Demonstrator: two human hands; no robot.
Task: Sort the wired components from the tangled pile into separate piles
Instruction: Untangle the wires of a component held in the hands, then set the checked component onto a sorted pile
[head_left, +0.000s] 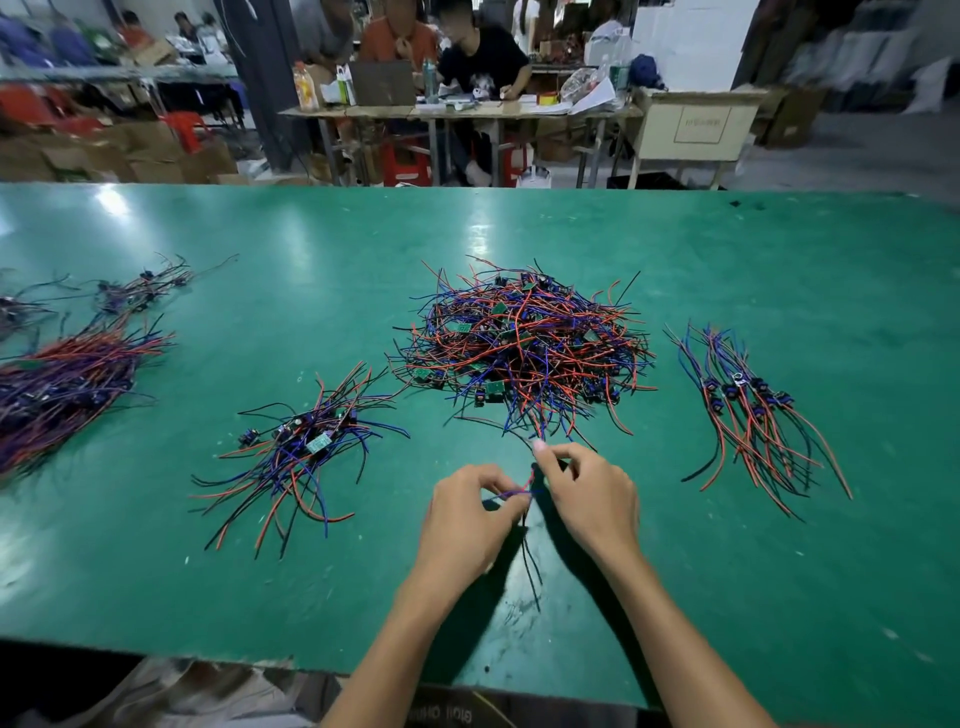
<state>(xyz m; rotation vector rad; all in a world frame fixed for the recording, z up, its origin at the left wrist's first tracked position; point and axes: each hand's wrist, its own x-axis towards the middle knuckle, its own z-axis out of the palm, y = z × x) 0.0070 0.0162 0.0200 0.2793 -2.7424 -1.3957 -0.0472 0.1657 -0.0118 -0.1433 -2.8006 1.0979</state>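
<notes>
A tangled pile (524, 348) of red, blue and black wired components with small green boards lies at the table's middle. Just in front of it, my left hand (467, 519) pinches a few blue and red wires (514, 492). My right hand (592, 493) pinches the same wires a little higher, where they run up into the pile's near edge. Black wire ends (530, 561) hang down between my wrists onto the green table (675, 249). Sorted piles lie on both sides: one at left-centre (301, 452) and one at the right (753, 410).
A large bundle of wires (62, 389) lies at the far left edge, with a smaller pile (140, 291) behind it. Beyond the table's far edge, people sit at a desk (457, 109) among boxes and red stools. The near table edge runs below my forearms.
</notes>
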